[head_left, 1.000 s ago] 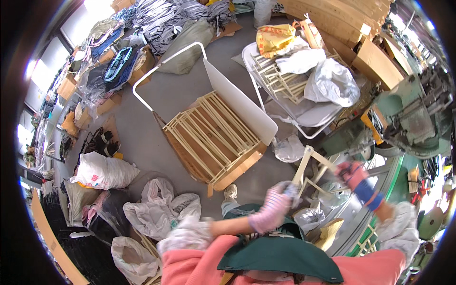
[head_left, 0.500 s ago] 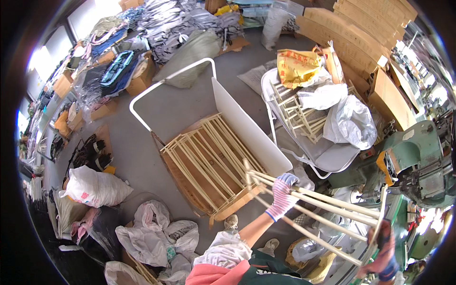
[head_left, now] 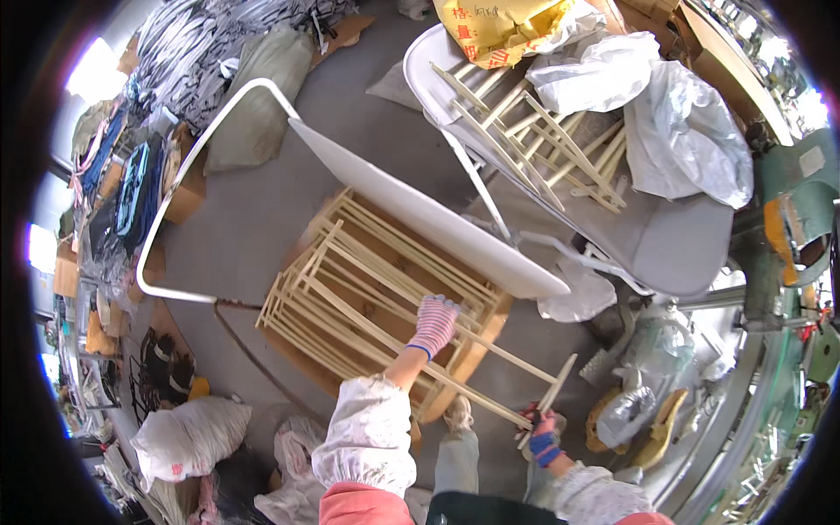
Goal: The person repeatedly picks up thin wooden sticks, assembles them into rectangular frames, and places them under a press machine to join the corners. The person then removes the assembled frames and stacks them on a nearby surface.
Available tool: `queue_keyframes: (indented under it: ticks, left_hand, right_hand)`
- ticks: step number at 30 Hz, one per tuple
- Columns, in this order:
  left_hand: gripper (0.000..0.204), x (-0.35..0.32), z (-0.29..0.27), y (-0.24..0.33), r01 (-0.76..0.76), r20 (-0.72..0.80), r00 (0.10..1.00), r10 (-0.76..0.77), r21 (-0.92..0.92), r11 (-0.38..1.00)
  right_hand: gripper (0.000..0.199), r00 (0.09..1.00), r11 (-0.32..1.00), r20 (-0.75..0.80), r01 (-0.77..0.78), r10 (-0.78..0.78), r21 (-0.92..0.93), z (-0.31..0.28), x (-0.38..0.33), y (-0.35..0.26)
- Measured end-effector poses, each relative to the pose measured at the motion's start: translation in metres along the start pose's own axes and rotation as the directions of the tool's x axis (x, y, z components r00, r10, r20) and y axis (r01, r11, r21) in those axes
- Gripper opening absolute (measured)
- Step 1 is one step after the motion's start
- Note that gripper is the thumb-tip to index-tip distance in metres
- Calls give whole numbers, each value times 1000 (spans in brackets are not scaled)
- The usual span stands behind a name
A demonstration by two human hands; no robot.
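Note:
My left hand (head_left: 435,324), in a striped glove, is closed around a long bar of a cream-coloured rod frame (head_left: 512,360). Gripping the frame's near right end, by its crossbar, is my gloved right hand (head_left: 544,435). The held frame slants over a stack of similar cream frames (head_left: 289,306) lying on a cardboard-covered base (head_left: 497,325). Whether it touches the stack I cannot tell. A white upright panel (head_left: 420,206) borders the stack's far side, with a white tubular handle (head_left: 164,210) at the left.
A grey folding chair (head_left: 682,245) at the far right carries more cream frames (head_left: 560,149), plastic bags (head_left: 691,131) and a yellow sack (head_left: 490,31). Green machinery (head_left: 801,219) stands at the right edge. A stuffed white sack (head_left: 192,437) lies at the lower left.
Both hands have moved left with the frame, from the right side to over the stack. The view has shifted too, so the stack and chair appear closer.

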State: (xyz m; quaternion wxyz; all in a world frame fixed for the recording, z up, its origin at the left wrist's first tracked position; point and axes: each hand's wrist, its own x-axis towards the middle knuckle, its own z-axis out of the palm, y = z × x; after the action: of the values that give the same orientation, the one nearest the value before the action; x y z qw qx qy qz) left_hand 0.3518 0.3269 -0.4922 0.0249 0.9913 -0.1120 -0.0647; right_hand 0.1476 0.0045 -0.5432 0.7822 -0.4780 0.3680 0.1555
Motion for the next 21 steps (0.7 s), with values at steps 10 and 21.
queue_keyframes:
  ticks: [10,21]
  left_hand:
    - [64,96,83,-113,590,47,798,-601,145,794]
    - [102,69,195,-134,695,77,586,-807,-560,451]
  right_hand:
    - [14,973,962,150,-202,176,182,160,227,105]
    - [49,992,-19,93,94,81,-995,179,274,65]
